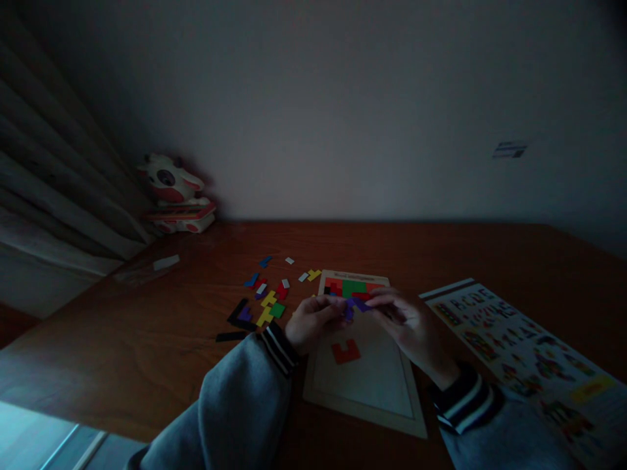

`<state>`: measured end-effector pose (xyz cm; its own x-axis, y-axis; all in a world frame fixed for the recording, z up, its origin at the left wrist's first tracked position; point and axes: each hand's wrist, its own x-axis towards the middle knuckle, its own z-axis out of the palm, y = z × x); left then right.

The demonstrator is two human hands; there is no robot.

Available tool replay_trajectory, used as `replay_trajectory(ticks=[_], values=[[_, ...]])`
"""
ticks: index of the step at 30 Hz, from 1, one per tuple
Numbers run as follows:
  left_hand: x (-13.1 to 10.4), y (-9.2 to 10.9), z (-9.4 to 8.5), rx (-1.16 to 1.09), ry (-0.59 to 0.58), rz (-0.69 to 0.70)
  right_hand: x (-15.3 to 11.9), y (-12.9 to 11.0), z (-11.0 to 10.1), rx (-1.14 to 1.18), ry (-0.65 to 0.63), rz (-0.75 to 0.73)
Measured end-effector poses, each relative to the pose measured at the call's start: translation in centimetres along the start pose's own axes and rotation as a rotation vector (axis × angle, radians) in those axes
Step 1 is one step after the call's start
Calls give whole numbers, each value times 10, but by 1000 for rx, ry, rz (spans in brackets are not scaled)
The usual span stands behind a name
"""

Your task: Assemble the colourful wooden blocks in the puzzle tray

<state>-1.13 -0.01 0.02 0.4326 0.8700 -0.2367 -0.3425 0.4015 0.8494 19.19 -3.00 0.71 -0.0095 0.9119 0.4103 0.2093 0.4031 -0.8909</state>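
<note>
Over a pale puzzle board (362,385), both hands are raised close together. My left hand (313,320) pinches a purple piece (349,308) between thumb and fingers. The fingertips of my right hand (404,320) are closed on the right side of purple, where one piece or two touching ones cannot be told apart. Below the hands, an orange-red U-shaped piece (345,352) lies loose on the bare part of the board. Along the board's far end sit red, green (353,287), orange and black pieces, partly hidden by the hands.
Left of the board lie scattered yellow (269,299), blue, black (231,337), green, red, purple and white pieces. A printed pattern sheet (529,359) lies at the right. A cow-shaped toy (176,192) stands at the back left by a curtain (59,163).
</note>
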Motion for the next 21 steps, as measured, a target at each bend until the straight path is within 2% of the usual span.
replay_trajectory(ticks=[5, 11, 17, 21], values=[[-1, 0, -2, -65, -31, -51, -2, 1, -3, -105, -102, -76], [-4, 1, 2, 66, -32, -36, -3, 3, -2, -142, -152, -94], [0, 1, 2, 105, 59, 85, -4, 1, 5, 12, -50, 77], [3, -1, -1, 83, 78, 195, -4, 0, 10, 55, -99, 196]])
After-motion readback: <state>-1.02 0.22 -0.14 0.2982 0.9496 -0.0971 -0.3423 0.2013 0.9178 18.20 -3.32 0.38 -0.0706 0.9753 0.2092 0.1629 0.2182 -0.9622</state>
